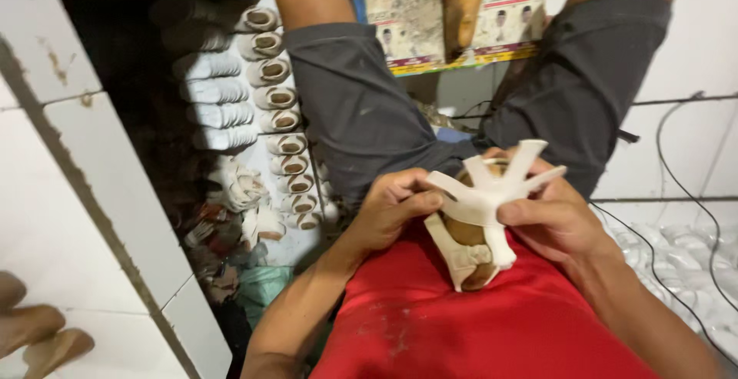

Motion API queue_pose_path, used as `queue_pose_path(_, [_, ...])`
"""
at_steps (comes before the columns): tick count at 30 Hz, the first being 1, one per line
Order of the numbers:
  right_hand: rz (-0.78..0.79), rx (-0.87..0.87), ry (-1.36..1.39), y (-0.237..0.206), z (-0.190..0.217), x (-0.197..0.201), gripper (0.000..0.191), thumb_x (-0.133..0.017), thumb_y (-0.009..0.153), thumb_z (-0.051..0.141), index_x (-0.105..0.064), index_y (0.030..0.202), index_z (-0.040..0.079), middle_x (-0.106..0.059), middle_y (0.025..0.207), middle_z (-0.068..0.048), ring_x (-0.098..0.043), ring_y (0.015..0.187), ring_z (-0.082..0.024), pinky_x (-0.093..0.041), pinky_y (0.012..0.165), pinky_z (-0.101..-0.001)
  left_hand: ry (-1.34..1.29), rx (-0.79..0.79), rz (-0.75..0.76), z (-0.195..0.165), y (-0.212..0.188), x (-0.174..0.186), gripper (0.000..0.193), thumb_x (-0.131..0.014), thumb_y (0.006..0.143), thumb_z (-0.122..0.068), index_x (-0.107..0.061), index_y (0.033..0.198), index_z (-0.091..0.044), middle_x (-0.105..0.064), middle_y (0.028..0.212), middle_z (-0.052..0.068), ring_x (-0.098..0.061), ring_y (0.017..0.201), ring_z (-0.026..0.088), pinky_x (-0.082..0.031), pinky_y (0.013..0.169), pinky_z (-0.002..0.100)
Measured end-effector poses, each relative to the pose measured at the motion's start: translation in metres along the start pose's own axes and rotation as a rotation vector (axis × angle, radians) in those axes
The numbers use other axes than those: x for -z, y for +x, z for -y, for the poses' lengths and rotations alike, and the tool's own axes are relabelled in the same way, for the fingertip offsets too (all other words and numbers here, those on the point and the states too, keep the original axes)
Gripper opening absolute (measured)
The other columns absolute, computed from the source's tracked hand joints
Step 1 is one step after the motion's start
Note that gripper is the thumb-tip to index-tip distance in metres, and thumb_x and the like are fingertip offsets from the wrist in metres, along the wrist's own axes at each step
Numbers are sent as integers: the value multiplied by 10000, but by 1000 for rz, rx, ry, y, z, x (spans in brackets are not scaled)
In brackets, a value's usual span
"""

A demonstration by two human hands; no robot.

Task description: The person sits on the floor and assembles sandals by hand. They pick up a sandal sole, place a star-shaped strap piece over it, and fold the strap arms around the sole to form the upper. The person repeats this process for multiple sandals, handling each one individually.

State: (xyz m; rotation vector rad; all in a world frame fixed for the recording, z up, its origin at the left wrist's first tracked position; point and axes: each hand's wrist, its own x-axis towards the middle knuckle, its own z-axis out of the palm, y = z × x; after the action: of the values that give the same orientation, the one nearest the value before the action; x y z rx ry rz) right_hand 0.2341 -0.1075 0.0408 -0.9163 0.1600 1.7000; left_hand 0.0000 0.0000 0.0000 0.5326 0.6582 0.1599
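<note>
**Both hands on a strappy white shoe upper**

Right in the middle, over the red shirt [477, 325], the left hand [388, 210] has its grip closed on the left edge of the white strap upper [492, 187]. The right hand [553, 221] pinches the right edge, thumb on top. The upper sits over a brown wooden shoe last [465, 233], straps fanning upward. Far left, rows of finished white uppers on lasts [273, 98] lie stacked on the floor.
</note>
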Motion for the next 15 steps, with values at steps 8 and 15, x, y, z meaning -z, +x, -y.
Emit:
queue_pose_path(8, [13, 19, -107, -31, -3, -59, 649, -834, 719, -15, -550, 1302, 10, -652, 1258, -137, -658, 1161, -270, -516, 1021, -443, -229, -25, 133, -18, -30, -7, 186, -687, 946, -37, -698, 1119, 30, -687, 970, 38, -608, 858, 93, -482, 805, 241])
queue_pose_path(15, [91, 25, -53, -31, 6, -46, 638, -875, 736, 12, -592, 1305, -47, -630, 1222, -178, -663, 1102, -252, -515, 985, -414, -62, -56, 184, -49, -24, -31, 137, -641, 953, -40, -684, 1056, 40, -674, 1053, 71, -630, 952, 145, -501, 884, 275])
